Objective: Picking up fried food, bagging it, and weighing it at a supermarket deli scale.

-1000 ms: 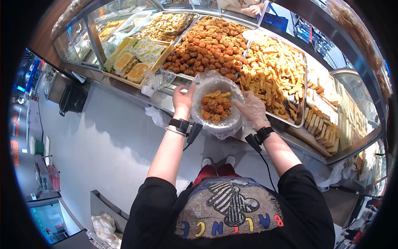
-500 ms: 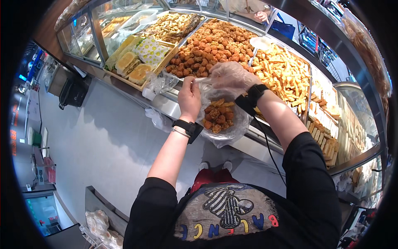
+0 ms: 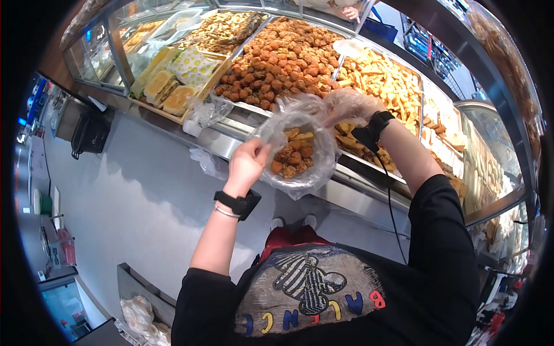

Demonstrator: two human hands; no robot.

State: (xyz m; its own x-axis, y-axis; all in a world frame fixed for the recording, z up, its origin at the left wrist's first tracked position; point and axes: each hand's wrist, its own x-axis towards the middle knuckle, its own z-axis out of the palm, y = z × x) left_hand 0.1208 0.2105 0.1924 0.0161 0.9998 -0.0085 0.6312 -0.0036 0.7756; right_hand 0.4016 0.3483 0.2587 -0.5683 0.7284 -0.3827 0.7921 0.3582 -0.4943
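And the hands have parted! Half a second ago they were together at the rim of the clear plastic bag (image 3: 324, 158); now the left hand (image 3: 245, 164) sits at the bag's nine o'clock and the right hand (image 3: 351, 108) has swung out to about two. For the work in hand, that seems to mean the mouth is being spread: it gapes upward, the breaded fried pieces (image 3: 293, 160) in plain sight, potato wedges (image 3: 298, 136) at their twelve o'clock.

Now the grip. On the left, thumb and fingers look closed in a narrow pinch on the rim. On the right, a see-through glove and loose film blur together; the fingers are at the bag's edge, but whether they pinch it, I cannot tell.

The bag is just in front of the counter, the tray of fried chicken (image 3: 283, 60) at its twelve o'clock, the tray of fries (image 3: 384, 78) at two, and the sandwich crate (image 3: 193, 98) up at ten.
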